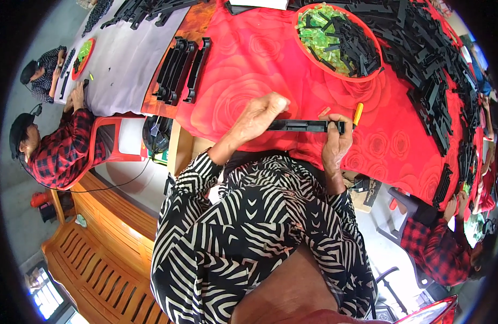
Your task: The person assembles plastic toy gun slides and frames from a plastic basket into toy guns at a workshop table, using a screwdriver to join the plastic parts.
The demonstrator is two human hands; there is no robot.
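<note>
A long, narrow black plastic part (300, 126) with a channel along it lies level in front of me, at the near edge of the red-covered table. My right hand (336, 143) grips its right end, thumb on top. At the left end, my left hand (262, 114) is closed in a loose fist over the part; whatever its fingers hold is hidden. A yellow-handled tool (358, 114) lies just beyond my right hand. Close by is a small orange-pink piece (325, 111).
A red basin (298, 40) holds green translucent pieces and small black parts. Black strips (176, 70) stand in a row at left; a large heap of black parts (427, 75) spreads at right. Co-workers (65, 140) sit left and right (438, 243). A wooden bench (97, 259) stands behind left.
</note>
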